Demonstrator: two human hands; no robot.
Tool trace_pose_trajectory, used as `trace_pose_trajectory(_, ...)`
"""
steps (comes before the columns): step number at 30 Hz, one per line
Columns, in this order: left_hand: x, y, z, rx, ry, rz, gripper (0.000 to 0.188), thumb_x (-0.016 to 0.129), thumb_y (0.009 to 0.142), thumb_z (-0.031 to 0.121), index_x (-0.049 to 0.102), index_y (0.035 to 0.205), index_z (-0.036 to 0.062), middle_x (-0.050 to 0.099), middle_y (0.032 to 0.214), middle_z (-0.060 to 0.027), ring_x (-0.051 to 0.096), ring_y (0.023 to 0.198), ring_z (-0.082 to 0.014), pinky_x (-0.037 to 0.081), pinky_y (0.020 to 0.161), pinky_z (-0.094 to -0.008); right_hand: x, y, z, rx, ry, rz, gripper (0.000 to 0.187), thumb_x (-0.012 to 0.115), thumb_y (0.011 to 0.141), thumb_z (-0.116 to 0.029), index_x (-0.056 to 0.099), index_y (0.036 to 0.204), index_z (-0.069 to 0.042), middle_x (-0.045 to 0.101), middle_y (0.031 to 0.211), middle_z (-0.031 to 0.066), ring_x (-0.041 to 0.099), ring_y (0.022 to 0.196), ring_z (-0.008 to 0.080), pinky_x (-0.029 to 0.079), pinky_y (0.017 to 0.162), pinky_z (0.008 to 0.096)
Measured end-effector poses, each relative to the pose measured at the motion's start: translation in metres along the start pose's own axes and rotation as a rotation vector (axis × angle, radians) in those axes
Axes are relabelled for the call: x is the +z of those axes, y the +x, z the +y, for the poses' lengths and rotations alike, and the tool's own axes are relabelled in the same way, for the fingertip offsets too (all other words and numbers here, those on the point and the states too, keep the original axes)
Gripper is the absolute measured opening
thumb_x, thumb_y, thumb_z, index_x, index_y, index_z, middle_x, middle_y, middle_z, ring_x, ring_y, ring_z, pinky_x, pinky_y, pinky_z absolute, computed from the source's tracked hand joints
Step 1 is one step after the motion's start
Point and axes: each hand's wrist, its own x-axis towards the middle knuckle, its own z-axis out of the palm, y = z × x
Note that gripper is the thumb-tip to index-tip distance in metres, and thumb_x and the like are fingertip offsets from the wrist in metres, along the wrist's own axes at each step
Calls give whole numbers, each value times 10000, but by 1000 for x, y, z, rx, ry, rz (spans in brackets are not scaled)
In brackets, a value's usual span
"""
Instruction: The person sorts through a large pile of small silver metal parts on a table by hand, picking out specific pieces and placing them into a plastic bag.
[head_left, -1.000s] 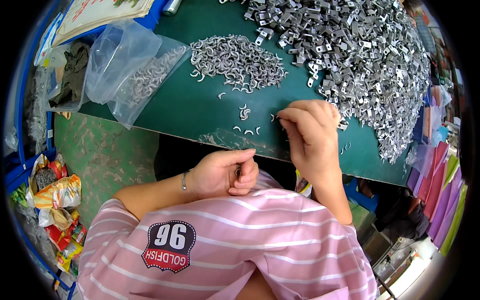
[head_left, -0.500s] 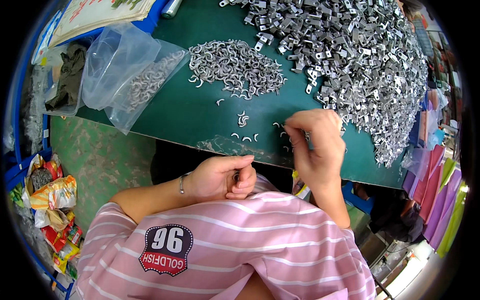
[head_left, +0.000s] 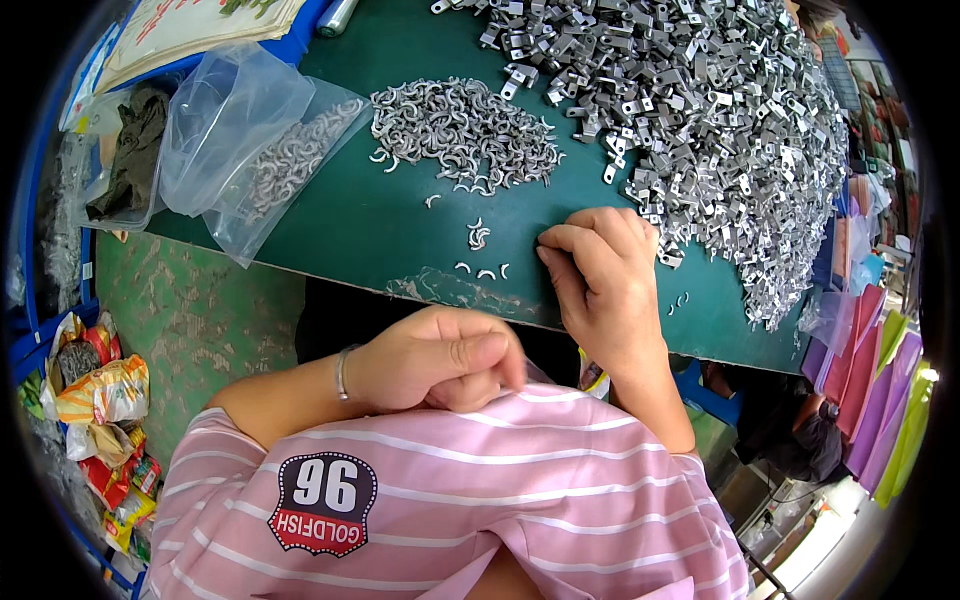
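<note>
My left hand [head_left: 440, 358], with a bracelet at the wrist, is held off the table just in front of its near edge. Its fingers are curled in, with the thumb across them, and whatever they hold is hidden. My right hand [head_left: 605, 275] rests on the green table, thumb and fingertips drawn together at the surface; what lies between them cannot be seen. To its left are a small cluster of curved grey metal pieces [head_left: 478, 235] and a few loose ones [head_left: 486, 273]. Beyond them is a heap of the same curved pieces [head_left: 465, 135].
A large pile of metal brackets [head_left: 730, 140] covers the table's right side. On the left lie a clear plastic bag [head_left: 240, 150] with more curved pieces and a clear tub [head_left: 125, 160] holding dark cloth. The table's near edge [head_left: 420, 300] runs before me. Coloured cloths [head_left: 880, 400] hang at right.
My right hand has moved slightly left, covering where several loose pieces lay; a couple show to its right. My left hand has turned over, its thumb now lying across the curled fingers.
</note>
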Motion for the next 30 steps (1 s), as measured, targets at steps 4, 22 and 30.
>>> trace_pose_trajectory(4,44,-3,40,252,195,-176,311,482,999,207,518,1119,-77,461,611,-40,426,524,-160,351,532,-294,-13,-1,-1,20,-13,34,191,693,724,19,612,869,-75,587,874,51,541,808,244,350,754,369)
trace_pose_trajectory(22,99,1,23,693,289,-623,210,503,949,193,483,963,-16,461,611,-25,403,504,-160,299,481,-299,8,-4,-31,-174,35,-19,264,725,690,-18,672,942,-80,589,873,26,542,821,226,330,781,367)
trace_pose_trajectory(30,93,-1,21,656,297,-513,211,471,984,186,522,962,-17,420,594,1,350,493,-111,249,455,-271,21,-7,-21,-151,52,67,228,735,703,-8,630,895,-75,602,890,43,555,837,248,356,804,376)
